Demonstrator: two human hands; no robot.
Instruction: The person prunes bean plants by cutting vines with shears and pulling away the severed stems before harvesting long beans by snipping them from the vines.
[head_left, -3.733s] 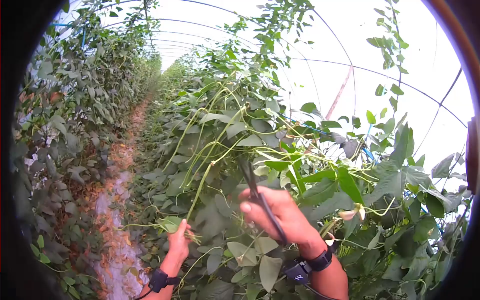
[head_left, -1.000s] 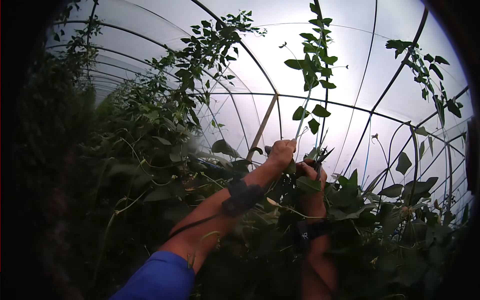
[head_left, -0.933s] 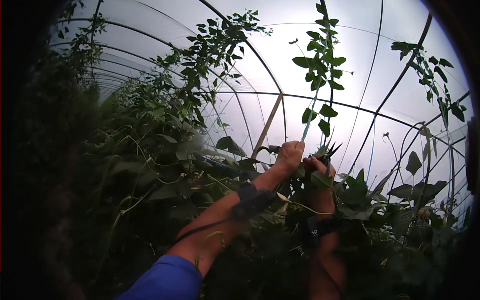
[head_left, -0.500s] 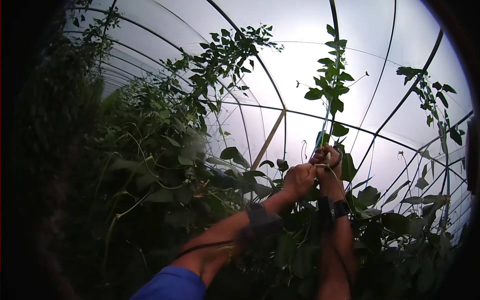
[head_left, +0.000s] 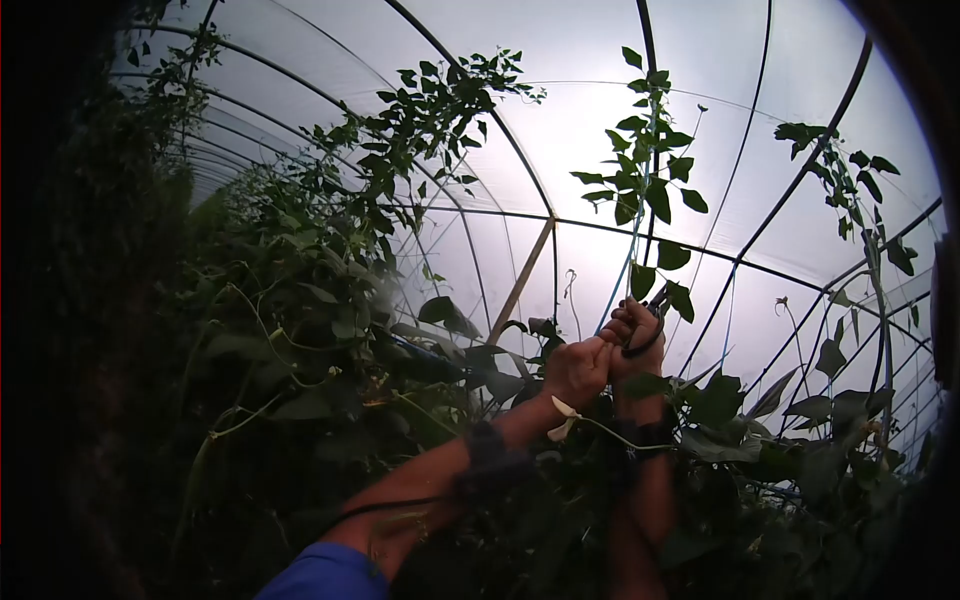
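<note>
My left hand (head_left: 577,371) is closed, its fingers pressed against my right hand; what it grips is hidden. My right hand (head_left: 637,335) is also closed, around a small dark-handled cutting tool (head_left: 655,304) whose tip points up. Just above both hands rises a leafy climbing vine (head_left: 650,190) beside a blue string (head_left: 617,290). A pale curled flower or pod (head_left: 563,420) hangs on a thin stem in front of my wrists.
Dense dark foliage (head_left: 280,400) fills the left and lower view. Another vine cluster (head_left: 400,150) climbs at the upper left. Curved metal poles (head_left: 520,130) and a wooden brace (head_left: 522,282) stand under translucent sheeting. More vines hang on the right.
The view has shifted, so hands and vines appear further left. The pale flower or pod now shows below my hands, and the tool is more visible.
</note>
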